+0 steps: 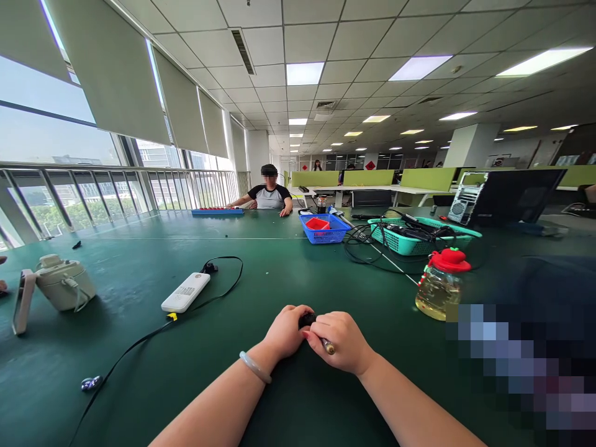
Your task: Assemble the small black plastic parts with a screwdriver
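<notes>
My left hand (285, 332), with a pale bangle (254, 367) on its wrist, is closed around a small black round object (307, 320) above the green tabletop. My right hand (343, 340) presses against it from the right, its fingers wrapped round a thin stick-like tool (328, 346). Only the brownish, metallic-looking rear end of that tool pokes out below the fingers; the front end is hidden, so its kind does not show. Whether the tool touches the black object I cannot tell.
Left of my hands lie a white power bank (186, 292) and a black lanyard (135, 343). A red-lidded bottle (440, 288) stands to the right. Farther back are a blue basket (326, 236), a teal basket of cables (405, 247) and a seated person (270, 197).
</notes>
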Motion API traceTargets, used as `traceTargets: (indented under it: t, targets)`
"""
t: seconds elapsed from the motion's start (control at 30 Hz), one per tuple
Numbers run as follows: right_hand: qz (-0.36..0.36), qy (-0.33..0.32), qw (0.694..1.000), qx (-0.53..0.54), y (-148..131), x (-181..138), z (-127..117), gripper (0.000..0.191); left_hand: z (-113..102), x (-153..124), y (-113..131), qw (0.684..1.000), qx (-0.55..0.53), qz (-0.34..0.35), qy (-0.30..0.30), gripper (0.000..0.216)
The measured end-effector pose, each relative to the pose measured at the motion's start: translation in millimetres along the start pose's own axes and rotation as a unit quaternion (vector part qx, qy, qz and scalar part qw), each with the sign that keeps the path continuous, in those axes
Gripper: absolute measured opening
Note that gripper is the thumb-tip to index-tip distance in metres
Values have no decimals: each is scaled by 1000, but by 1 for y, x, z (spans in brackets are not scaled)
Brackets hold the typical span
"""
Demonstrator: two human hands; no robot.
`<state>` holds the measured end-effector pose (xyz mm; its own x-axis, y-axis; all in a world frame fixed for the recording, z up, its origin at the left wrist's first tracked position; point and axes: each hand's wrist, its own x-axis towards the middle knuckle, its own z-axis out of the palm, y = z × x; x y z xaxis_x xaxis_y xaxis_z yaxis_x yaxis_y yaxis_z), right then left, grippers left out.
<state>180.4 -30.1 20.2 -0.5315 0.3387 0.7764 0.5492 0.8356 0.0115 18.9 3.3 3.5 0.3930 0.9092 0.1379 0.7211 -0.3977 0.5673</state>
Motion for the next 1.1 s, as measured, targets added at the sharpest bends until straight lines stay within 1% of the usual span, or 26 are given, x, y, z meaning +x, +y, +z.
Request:
traceTargets:
  t: [0.23, 0.47, 0.8, 0.97, 1.1]
  targets:
    - [-3, -3, 1000, -7, 0, 0, 0, 41, -1, -1, 1, 1000, -3, 12, 6, 40]
    - [0, 0, 1000, -4, 2, 0, -2, 40, -2, -2, 2, 1000, -8, 7, 12, 41]
    - [-5, 9, 1000, -10, 2, 1, -5, 41, -1, -2, 0, 1000, 2, 18, 15, 37]
    - [-6, 1, 1000, -18, 5, 0, -6, 41, -1, -1, 1, 1000, -2, 7, 13, 36]
    - [16, 13, 1000, -9, 9, -2, -5, 41, -1, 0, 2, 1000, 1, -1, 16, 33]
